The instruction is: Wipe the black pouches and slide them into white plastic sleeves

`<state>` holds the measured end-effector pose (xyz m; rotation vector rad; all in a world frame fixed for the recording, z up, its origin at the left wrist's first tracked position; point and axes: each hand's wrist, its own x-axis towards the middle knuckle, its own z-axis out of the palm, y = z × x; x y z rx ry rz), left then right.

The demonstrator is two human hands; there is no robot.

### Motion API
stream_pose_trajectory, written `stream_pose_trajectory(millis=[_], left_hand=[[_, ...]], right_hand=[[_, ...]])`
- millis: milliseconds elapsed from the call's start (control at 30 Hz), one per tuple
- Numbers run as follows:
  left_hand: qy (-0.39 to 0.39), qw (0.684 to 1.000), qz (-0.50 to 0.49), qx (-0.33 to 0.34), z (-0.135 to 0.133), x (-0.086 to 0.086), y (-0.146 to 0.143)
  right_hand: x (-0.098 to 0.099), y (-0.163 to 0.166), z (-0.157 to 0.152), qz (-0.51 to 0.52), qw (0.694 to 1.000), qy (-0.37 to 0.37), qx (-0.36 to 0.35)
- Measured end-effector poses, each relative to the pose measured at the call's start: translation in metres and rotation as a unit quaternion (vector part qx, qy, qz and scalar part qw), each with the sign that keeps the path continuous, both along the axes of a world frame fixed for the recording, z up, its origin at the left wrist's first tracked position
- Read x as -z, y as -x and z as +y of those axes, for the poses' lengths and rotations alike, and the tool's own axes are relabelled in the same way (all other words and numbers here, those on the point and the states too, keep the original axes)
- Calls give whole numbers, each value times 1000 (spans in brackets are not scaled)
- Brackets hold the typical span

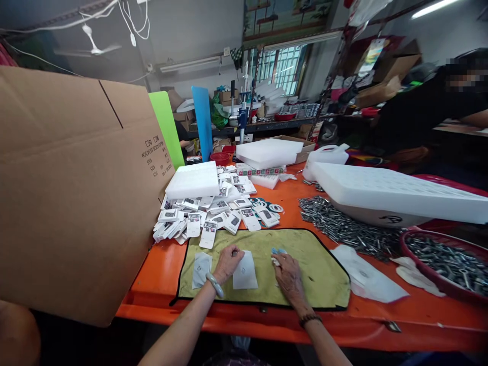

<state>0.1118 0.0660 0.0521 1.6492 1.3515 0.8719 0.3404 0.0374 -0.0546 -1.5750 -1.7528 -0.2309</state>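
Observation:
My left hand (227,263) rests curled on a yellow-green cloth mat (312,269), its fingers pinching the top edge of a clear plastic packet (244,272). Another clear packet (201,268) lies just to its left. My right hand (287,274) is closed on a small pale blue and white item (277,252) at the mat's middle. Behind the mat lies a heap of white printed cards (213,213).
A big cardboard box (72,193) stands at the left on the orange table (381,315). Small metal parts (343,226) are piled at the right, more in a red basin (446,264). White foam trays (396,190) lie behind. A person in black sits at far right.

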Motion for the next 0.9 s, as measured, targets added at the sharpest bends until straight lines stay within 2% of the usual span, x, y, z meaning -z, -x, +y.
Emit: stream_pose_trajectory(millis=[400, 600, 767, 900], left_hand=[[-43, 998, 36, -14, 18, 32, -1], [-71, 997, 28, -30, 15, 49, 3], [-98, 994, 18, -39, 12, 61, 3], [-106, 993, 17, -48, 14, 68, 1]], right_hand=[[-1, 3, -3, 17, 999, 35, 28], [-10, 0, -7, 17, 999, 45, -1], [-15, 3, -7, 13, 998, 65, 16], [-29, 9, 1, 91, 993, 61, 52]])
